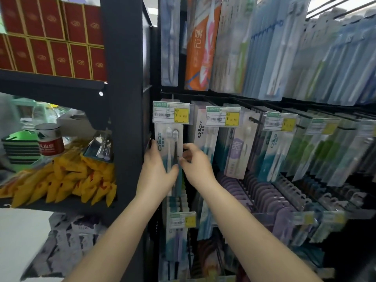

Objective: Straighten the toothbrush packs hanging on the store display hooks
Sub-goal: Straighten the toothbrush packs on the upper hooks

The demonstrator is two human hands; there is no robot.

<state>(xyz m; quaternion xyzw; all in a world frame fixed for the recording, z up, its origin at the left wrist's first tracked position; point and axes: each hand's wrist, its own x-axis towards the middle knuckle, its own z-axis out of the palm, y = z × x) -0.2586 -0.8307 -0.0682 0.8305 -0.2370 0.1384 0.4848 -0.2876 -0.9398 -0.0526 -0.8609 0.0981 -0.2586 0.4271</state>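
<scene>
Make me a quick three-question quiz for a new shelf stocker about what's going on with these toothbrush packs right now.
1. True or false: both hands are on the same toothbrush pack.
2. Which colour is the price patch on the tag above that pack? A) yellow B) red C) blue
3. Fill in: the left hand holds the pack's ____ edge.

Key:
1. True. The right hand pinches its right edge, while the left hand grips the other side.
2. A.
3. Left, next to the dark shelf post.
</scene>
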